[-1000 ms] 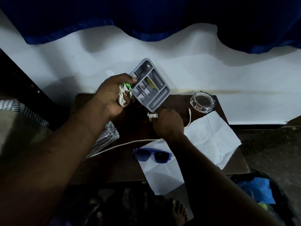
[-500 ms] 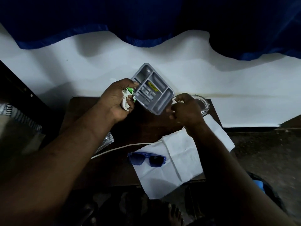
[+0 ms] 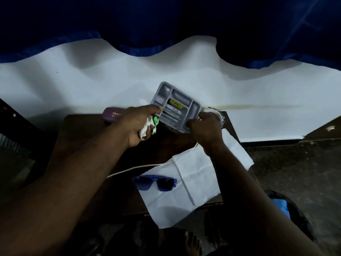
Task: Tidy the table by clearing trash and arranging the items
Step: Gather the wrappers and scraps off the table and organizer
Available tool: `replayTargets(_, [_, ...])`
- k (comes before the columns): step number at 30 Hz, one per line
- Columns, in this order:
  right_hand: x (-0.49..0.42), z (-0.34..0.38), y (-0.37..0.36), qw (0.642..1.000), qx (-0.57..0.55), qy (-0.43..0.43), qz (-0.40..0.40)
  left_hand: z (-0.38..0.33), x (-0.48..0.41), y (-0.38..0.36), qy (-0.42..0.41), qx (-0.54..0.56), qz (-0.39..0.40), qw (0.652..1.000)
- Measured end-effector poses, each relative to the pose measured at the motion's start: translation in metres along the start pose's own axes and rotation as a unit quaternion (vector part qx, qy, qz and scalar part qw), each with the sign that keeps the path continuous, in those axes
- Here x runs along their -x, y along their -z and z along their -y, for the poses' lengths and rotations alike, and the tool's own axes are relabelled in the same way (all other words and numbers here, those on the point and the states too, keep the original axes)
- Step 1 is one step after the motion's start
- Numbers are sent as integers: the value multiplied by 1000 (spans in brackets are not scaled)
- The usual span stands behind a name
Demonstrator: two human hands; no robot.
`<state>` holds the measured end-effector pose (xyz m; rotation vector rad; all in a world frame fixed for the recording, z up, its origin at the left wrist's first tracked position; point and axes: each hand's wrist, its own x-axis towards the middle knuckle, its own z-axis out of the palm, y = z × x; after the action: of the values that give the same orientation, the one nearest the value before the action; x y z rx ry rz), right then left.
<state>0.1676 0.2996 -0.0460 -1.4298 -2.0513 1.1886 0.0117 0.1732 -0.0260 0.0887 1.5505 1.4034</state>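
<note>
Head view: gripping grey tray [image 3: 175,106], tilted above the table's [image 3: 83,126] far edge, by its right corner with right hand [image 3: 204,128]; pinching its left rim with left hand [image 3: 136,124], also clutching white-and-green paper scraps [image 3: 147,127] against the palm.

Up top, a dark blue curtain [image 3: 166,19] hangs in folds, and its wavy hem drapes over a white wall [image 3: 73,85]. A thin yellowish streak [image 3: 258,106] runs level along that wall on the right. Down right, dark speckled floor [image 3: 295,172]. At the far left edge, a bit of striped cloth [image 3: 11,145]. At the bottom, my bare foot [image 3: 191,244], deep in shadow.
</note>
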Motion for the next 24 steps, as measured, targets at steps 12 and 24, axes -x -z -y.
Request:
replayTargets(12, [-12,-11,-11,998,-52,7,-45,19,-12,1,-116,-281,-57,951])
replayTargets(24, [-8,2,-13,973,-232,-20,-10,25,-17,3,-170,-365,-146,904])
